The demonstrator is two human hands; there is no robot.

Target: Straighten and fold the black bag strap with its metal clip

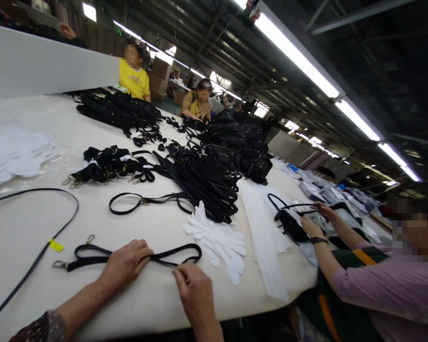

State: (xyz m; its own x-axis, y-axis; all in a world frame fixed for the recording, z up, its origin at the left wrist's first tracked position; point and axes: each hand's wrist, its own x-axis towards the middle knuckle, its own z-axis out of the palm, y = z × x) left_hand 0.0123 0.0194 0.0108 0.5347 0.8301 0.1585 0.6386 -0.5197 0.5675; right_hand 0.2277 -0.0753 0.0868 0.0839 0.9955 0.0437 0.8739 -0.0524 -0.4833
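Black strap [128, 257] lies flat on the white bench [135, 223] at approx 6 o'clock of view, folded back on itself in a long flat loop, metal clips at its 9 o'clock end. Judged light, limp, thin webbing or leather w/ slightly slick face; it will sag and twist if lifted by one point, so best taken at two points along its length or by the clip hardware. Left hand [124, 263] palm down, fingers curled, closed over both runs near mid-length, forearm coming in low from 7 o'clock. Right hand [196, 290] at 3 o'clock of the left, knuckles up, thumb and forefinger pinched at the strap's lower run near the looped end; exact contact hard to confirm. Hands apart, strap between them. White gloves [217, 240] just beyond the loop at 1 o'clock. Strap pile [203, 180] further off at 12. A co-worker's hands [316, 221] hold a black bag at 3 o'clock, separate from this work
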